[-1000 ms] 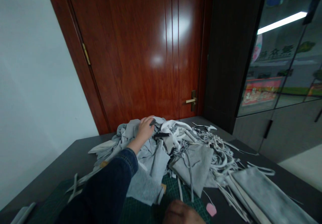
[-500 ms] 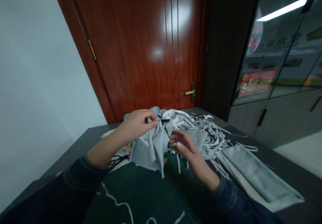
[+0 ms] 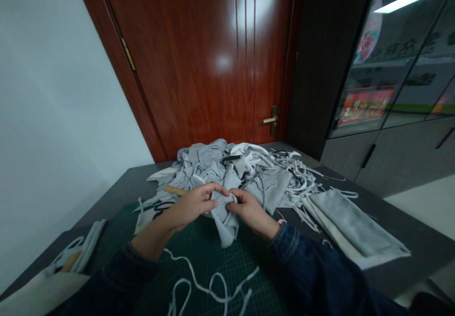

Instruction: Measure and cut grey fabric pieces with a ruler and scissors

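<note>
Got the left hand and right hand both pinching a crumpled grey fabric scrap between them, right over a green cutting mat with a loose white cord lying on it. Just behind sits a big heap of grey and white cloth scraps on the dark table, plus a flat grey cloth panel off to the right, and a glossy wooden door past the table.

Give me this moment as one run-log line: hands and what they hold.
left hand: holds gray fabric scrap | right hand: holds same scrap | below: green cutting mat
</note>
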